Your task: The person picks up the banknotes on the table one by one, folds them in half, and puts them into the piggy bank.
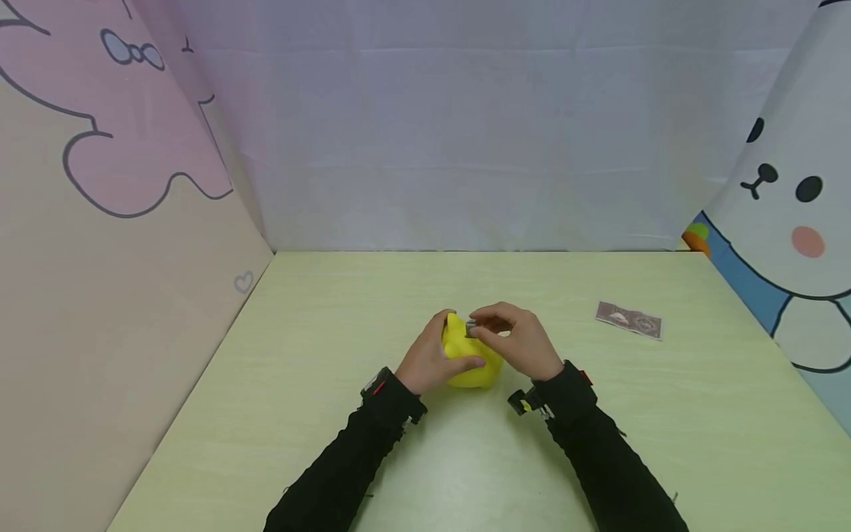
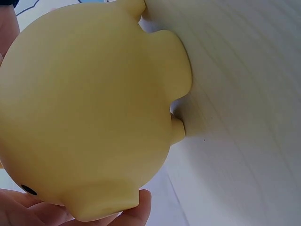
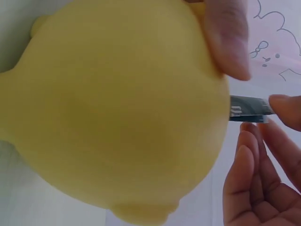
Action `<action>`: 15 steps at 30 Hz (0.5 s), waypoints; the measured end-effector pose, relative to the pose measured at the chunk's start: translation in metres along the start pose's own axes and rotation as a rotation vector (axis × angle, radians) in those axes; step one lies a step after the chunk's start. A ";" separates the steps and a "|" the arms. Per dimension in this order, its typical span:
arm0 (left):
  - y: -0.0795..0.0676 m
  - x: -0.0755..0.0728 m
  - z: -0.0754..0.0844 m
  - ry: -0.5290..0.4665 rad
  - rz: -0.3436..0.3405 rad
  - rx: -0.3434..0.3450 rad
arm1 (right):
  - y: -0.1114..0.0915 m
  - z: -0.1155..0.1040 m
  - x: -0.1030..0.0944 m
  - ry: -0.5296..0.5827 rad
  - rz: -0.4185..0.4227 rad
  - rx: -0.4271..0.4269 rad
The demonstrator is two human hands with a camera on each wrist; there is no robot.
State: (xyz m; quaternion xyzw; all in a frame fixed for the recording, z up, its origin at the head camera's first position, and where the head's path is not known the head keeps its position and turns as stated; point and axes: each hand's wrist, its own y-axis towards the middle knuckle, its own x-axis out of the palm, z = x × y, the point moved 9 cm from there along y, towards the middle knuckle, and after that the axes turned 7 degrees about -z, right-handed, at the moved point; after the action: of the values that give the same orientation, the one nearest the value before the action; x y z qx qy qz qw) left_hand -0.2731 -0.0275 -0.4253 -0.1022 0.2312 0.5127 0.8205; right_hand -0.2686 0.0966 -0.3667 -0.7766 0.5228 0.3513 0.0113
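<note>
A yellow piggy bank (image 1: 475, 375) stands on the table; its snout, one black eye and stubby legs show in the left wrist view. My left hand (image 1: 431, 360) grips it from the left, the thumb over the near side and the fingers about the snout end. On top, a folded dark banknote (image 3: 247, 109) sticks up, its lower end hidden at the bank's surface. My right hand (image 1: 524, 341) pinches the banknote's upper end between thumb and fingers. The slot itself is out of sight.
Farther right on the pale table (image 1: 279, 443) lies another banknote (image 1: 629, 320), flat and brownish. A white curtain (image 1: 452, 148) closes off the back, and panels with cartoon animals stand along the left and right edges.
</note>
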 end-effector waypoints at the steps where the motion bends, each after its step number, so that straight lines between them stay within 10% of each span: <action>1: 0.000 0.000 0.000 -0.002 0.000 -0.001 | 0.000 -0.001 -0.001 0.015 0.004 -0.013; 15: -0.001 0.000 0.001 0.005 0.006 -0.031 | -0.001 -0.004 -0.006 -0.001 0.007 0.003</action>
State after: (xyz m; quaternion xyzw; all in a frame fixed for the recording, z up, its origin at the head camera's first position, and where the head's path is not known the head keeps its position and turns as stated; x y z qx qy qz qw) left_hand -0.2720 -0.0280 -0.4243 -0.1153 0.2256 0.5183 0.8168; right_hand -0.2669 0.0996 -0.3605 -0.7747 0.5260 0.3508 0.0116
